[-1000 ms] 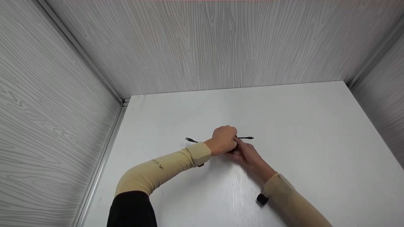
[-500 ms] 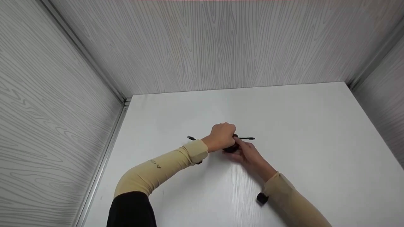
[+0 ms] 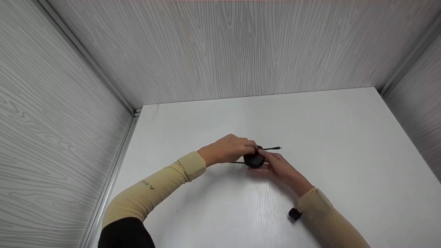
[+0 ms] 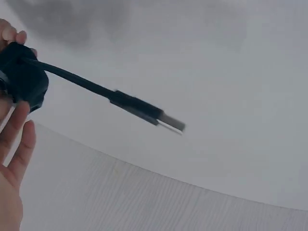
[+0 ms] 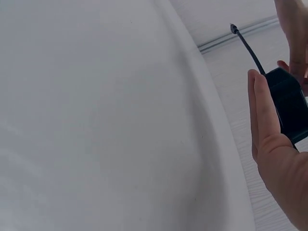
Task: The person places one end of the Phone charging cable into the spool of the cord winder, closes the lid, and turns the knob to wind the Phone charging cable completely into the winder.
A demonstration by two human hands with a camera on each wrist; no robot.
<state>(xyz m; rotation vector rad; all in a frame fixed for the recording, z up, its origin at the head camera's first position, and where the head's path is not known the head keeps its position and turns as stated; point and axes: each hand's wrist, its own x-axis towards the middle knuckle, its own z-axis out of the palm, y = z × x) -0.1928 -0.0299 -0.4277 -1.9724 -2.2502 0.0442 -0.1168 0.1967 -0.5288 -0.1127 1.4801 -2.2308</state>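
Note:
A black retractable cable reel is held between both hands above the table. My left hand grips its upper left side with curled fingers. My right hand holds it from the right, thumb on top and fingers beneath. From the reel's far side, a short cable with a small plug sticks out to the right; that small plug also shows in the right wrist view. Another length of cable runs left under my left hand. A USB plug on a cable fills the middle of the left wrist view.
The hands are over a white table, with wood-grain panels rising at the back and both sides. A black block sits at the right wrist. Beige sleeves cover both forearms.
My left hand has turned and its forearm has shifted left, so more of the reel shows. In the head view the USB plug left of that hand is now hidden. My right hand has moved slightly right.

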